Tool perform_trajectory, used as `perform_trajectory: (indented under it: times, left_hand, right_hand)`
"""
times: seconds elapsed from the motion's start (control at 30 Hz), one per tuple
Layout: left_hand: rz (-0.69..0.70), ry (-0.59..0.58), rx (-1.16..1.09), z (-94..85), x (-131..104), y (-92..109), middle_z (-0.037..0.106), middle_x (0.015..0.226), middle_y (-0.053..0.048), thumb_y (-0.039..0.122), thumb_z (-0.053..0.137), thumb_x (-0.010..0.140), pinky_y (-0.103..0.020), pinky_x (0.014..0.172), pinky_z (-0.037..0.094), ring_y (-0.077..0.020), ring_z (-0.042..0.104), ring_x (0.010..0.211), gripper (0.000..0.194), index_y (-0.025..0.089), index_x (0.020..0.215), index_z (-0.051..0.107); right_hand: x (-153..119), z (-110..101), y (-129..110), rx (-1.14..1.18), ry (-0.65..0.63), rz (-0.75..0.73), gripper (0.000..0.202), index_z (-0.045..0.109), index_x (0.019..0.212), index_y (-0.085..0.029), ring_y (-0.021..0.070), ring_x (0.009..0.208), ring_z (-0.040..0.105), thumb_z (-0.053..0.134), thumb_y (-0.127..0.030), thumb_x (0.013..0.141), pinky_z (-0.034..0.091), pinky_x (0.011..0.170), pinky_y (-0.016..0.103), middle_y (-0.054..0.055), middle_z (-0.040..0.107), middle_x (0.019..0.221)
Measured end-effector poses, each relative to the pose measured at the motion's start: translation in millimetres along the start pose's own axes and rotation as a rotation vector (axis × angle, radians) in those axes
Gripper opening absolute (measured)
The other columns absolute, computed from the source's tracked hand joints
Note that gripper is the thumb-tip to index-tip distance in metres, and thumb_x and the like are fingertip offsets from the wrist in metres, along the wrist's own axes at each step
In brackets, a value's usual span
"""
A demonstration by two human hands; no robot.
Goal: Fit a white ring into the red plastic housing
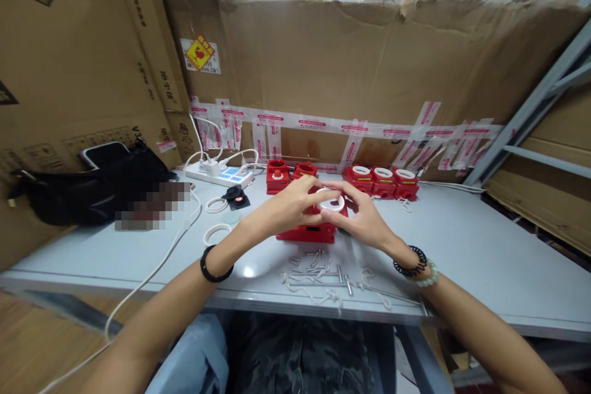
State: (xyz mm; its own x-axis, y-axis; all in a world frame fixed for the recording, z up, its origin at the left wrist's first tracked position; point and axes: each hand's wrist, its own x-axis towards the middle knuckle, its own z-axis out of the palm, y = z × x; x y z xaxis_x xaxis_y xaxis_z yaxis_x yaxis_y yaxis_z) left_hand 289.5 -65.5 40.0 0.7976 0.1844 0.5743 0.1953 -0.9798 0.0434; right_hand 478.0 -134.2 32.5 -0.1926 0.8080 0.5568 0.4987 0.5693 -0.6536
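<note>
A white ring [330,200] — thin, smooth, plastic-looking — sits pinched between both hands above a red boxy housing [306,233] at mid-table. The left hand [286,208] grips its left edge, the right hand [362,217] its near-right edge. Small metal screws [323,271] lie scattered nearer. Farther right, three red housings [382,181] each hold a white ring on the grey table [484,258].

table [484,258] right bare, screws [323,271] near front
</note>
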Motion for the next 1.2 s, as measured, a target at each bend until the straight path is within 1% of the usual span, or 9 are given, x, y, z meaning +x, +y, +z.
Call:
perform_trajectory:
  times: [0.13, 0.3, 0.47, 0.6, 0.67, 0.73, 0.83, 1.0, 1.2]
  left_hand:
    - [-0.049, -0.018, -0.024, -1.0, -0.7, -0.1, 0.058, 0.111, -0.011, 0.031, 0.057, 0.088, -0.038, 0.083, 0.049, -0.0211, 0.055, 0.095, 0.041, 0.024, 0.128, 0.052]
    - [-0.139, 0.108, -0.236, -1.8, 1.5, 3.7, 0.058, 0.12, -0.011, 0.041, 0.068, 0.078, -0.037, 0.091, 0.047, -0.022, 0.058, 0.105, 0.064, 0.023, 0.133, 0.04]
    - [-0.28, 0.208, -0.304, 0.4, 0.9, 1.2, 0.056, 0.121, -0.013, 0.045, 0.076, 0.068, -0.049, 0.098, 0.042, -0.0284, 0.053, 0.114, 0.078, 0.022, 0.132, 0.039]
    - [-0.429, 0.301, -0.611, 8.9, 0.4, -0.1, 0.049, 0.132, -0.017, 0.043, 0.082, 0.06, -0.051, 0.1, 0.041, -0.0296, 0.051, 0.121, 0.098, 0.023, 0.139, 0.027]
    - [-0.431, 0.329, -0.825, 17.0, 3.1, 4.9, 0.051, 0.131, -0.017, 0.042, 0.082, 0.06, -0.049, 0.098, 0.045, -0.0284, 0.055, 0.118, 0.096, 0.023, 0.137, 0.027]
    - [-0.373, 0.319, -0.988, 24.0, 6.8, 12.7, 0.054, 0.129, -0.017, 0.043, 0.078, 0.065, -0.047, 0.096, 0.047, -0.0274, 0.058, 0.114, 0.079, 0.019, 0.129, 0.038]
    - [-0.363, 0.361, -1.005, 24.9, 9.9, 21.5, 0.061, 0.12, -0.015, 0.041, 0.074, 0.071, -0.045, 0.096, 0.048, -0.0265, 0.06, 0.111, 0.058, 0.015, 0.116, 0.048]
    - [-0.316, 0.45, -0.953, 9.5, 4.1, 16.0, 0.063, 0.112, -0.011, 0.045, 0.078, 0.063, -0.044, 0.092, 0.05, -0.0268, 0.061, 0.104, 0.058, 0.018, 0.107, 0.052]
    - [-0.315, 0.478, -1.056, 6.7, 1.5, 9.1, 0.067, 0.104, -0.009, 0.05, 0.078, 0.062, -0.04, 0.088, 0.05, -0.0275, 0.064, 0.098, 0.059, 0.017, 0.105, 0.055]
  right_hand:
    - [0.2, 8.9, 5.4, 0.065, 0.066, 0.043, 0.042, 0.06, 0.112, -0.022, 0.0219, 0.099, 0.062, 0.071, -0.039, 0.074, 0.048, 0.09, 0.04, 0.006, 0.066, 0.11]
    - [1.3, 13.9, 16.1, 0.254, 0.143, 0.097, 0.046, 0.06, 0.105, -0.02, 0.0203, 0.092, 0.064, 0.077, -0.037, 0.066, 0.051, 0.087, 0.038, 0.006, 0.068, 0.102]
    - [4.2, 14.2, 20.3, 0.331, 0.243, 0.146, 0.045, 0.061, 0.099, -0.019, 0.0192, 0.088, 0.065, 0.08, -0.038, 0.062, 0.051, 0.087, 0.039, 0.006, 0.068, 0.098]
    - [7.6, 11.4, 10.5, 0.528, 0.35, 0.227, 0.044, 0.059, 0.098, -0.021, 0.0196, 0.094, 0.065, 0.075, -0.043, 0.064, 0.05, 0.093, 0.04, 0.006, 0.068, 0.102]
    - [8.0, 11.0, 5.6, 0.631, 0.379, 0.24, 0.045, 0.055, 0.101, -0.022, 0.0201, 0.096, 0.066, 0.072, -0.047, 0.067, 0.05, 0.093, 0.039, 0.007, 0.067, 0.107]
    - [7.2, 12.3, 3.2, 0.65, 0.384, 0.217, 0.047, 0.052, 0.103, -0.023, 0.0206, 0.096, 0.066, 0.07, -0.049, 0.068, 0.051, 0.092, 0.039, 0.007, 0.066, 0.11]
    - [4.3, 15.3, 1.8, 0.595, 0.337, 0.143, 0.046, 0.05, 0.107, -0.026, 0.0196, 0.097, 0.064, 0.069, -0.047, 0.071, 0.051, 0.091, 0.038, 0.006, 0.064, 0.11]
    - [-0.6, 10.5, -6.9, 0.387, 0.234, -0.05, 0.042, 0.055, 0.107, -0.025, 0.0201, 0.106, 0.058, 0.073, -0.036, 0.071, 0.047, 0.094, 0.039, 0.006, 0.06, 0.112]
    - [-4.7, -4.4, -17.9, 0.167, 0.145, -0.226, 0.056, 0.057, 0.114, -0.024, 0.0192, 0.098, 0.056, 0.081, -0.024, 0.063, 0.047, 0.089, 0.038, 0.005, 0.06, 0.108]
